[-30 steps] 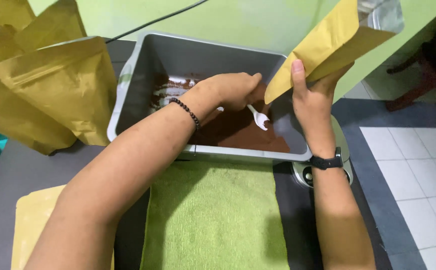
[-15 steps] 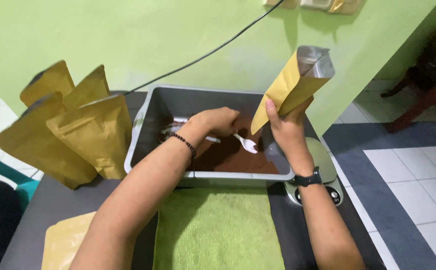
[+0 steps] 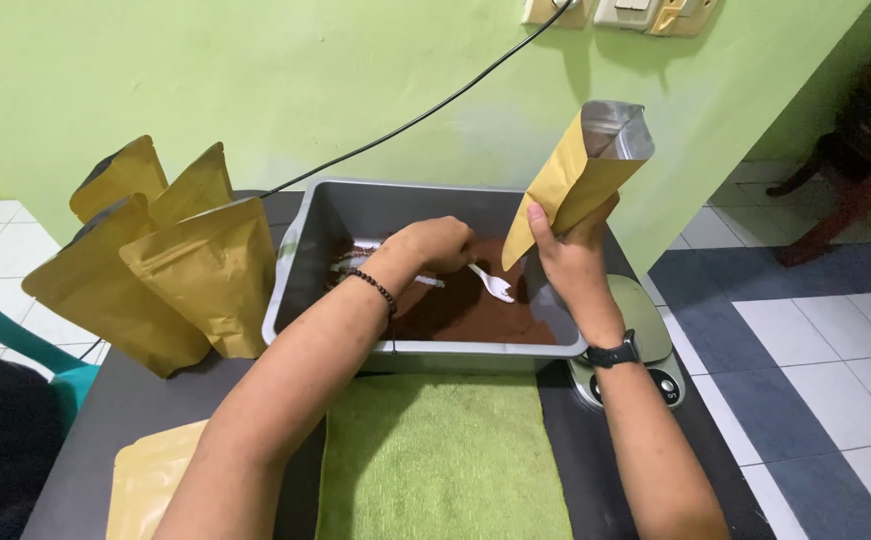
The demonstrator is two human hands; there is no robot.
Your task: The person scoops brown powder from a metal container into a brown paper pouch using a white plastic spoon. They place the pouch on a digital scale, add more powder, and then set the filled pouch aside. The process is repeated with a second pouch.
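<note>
We see the left hand (image 3: 437, 243) closed around a white spoon (image 3: 491, 284), its bowl just past the fingertips over brown powder (image 3: 475, 310) in the grey tub (image 3: 300, 262). The right hand (image 3: 573, 258) pinches an open kraft pouch (image 3: 580, 172), which rises above its fingers.

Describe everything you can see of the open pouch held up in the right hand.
The flat mustard-yellow paper-like pouch has a silvery foil lining showing at its open mouth, which faces up and to the right. It is tilted, its lower end over the grey rectangular tub of brown powder. The right hand grips its lower half, thumb across the front. Nothing else touches it, and whether it holds anything cannot be seen.
</note>
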